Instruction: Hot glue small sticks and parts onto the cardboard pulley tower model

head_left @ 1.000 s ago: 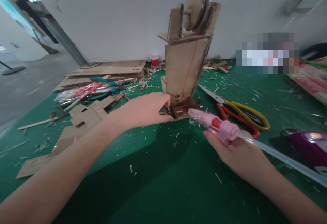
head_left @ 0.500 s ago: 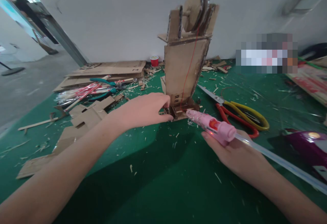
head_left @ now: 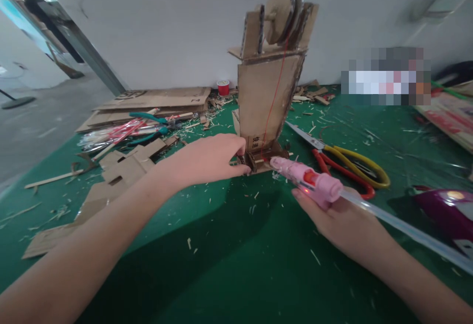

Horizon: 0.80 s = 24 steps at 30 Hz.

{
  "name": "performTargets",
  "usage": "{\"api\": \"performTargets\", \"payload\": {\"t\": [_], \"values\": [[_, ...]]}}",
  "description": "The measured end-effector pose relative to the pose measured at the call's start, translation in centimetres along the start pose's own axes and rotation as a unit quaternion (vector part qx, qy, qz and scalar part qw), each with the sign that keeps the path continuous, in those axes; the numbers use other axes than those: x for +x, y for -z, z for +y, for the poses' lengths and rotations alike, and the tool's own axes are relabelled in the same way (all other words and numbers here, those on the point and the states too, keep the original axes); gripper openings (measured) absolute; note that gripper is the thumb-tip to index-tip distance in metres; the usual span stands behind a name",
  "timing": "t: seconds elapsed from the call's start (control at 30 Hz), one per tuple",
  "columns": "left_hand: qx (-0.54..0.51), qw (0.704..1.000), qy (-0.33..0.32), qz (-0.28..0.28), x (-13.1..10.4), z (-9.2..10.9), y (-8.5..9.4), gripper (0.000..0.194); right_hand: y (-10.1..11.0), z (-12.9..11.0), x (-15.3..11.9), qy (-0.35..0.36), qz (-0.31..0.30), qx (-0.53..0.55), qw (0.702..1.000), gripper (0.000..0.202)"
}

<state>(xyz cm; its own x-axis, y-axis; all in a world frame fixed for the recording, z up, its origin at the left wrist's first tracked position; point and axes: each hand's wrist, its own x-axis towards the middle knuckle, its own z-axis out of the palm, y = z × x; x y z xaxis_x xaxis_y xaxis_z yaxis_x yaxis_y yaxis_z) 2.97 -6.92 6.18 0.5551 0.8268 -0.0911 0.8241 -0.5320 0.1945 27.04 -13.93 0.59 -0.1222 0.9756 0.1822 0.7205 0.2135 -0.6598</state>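
A tall cardboard structure (head_left: 268, 102) stands upright on the green table, with a cardboard wheel (head_left: 283, 14) at its top and a red thread (head_left: 275, 92) hanging down its front to the base. My left hand (head_left: 214, 159) grips the left side of the base between thumb and fingers. In my right hand (head_left: 343, 223) is a pink glue gun (head_left: 308, 178) with a long clear glue stick (head_left: 402, 228) out of its back. The gun's nozzle is at the front right of the base, close to the thread's lower end.
Scissors (head_left: 332, 159) with red and yellow handles lie right of the structure, a purple object (head_left: 447, 210) farther right. Pliers (head_left: 151, 132), plastic-wrapped sticks and cardboard pieces (head_left: 129, 166) lie left. A red cup (head_left: 223, 87) stands behind. A person (head_left: 48, 21) is at the far left.
The glue gun's nozzle has shifted very slightly at the base. My left hand keeps its grip, and the view has barely moved.
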Motion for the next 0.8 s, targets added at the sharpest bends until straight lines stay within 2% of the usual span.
{"api": "performTargets", "payload": {"t": [0.17,0.43,0.63,0.8], "values": [[0.004,1.000,0.000,-0.003,-0.05,0.06,0.05,0.032,0.25,-0.21,0.21,0.017,-0.017,-0.005,1.000,0.026],[0.003,1.000,-0.004,-0.005,0.02,0.21,0.07,0.032,0.20,0.64,0.25,0.049,-0.013,-0.020,0.999,0.023],[0.013,1.000,0.005,0.003,-0.01,0.51,-0.01,0.033,0.16,0.53,0.22,0.041,-0.036,0.016,0.998,0.024],[0.051,0.999,-0.001,0.005,-0.18,0.81,-0.32,0.037,0.26,0.15,0.17,0.015,-0.031,0.015,0.999,0.020]]}}
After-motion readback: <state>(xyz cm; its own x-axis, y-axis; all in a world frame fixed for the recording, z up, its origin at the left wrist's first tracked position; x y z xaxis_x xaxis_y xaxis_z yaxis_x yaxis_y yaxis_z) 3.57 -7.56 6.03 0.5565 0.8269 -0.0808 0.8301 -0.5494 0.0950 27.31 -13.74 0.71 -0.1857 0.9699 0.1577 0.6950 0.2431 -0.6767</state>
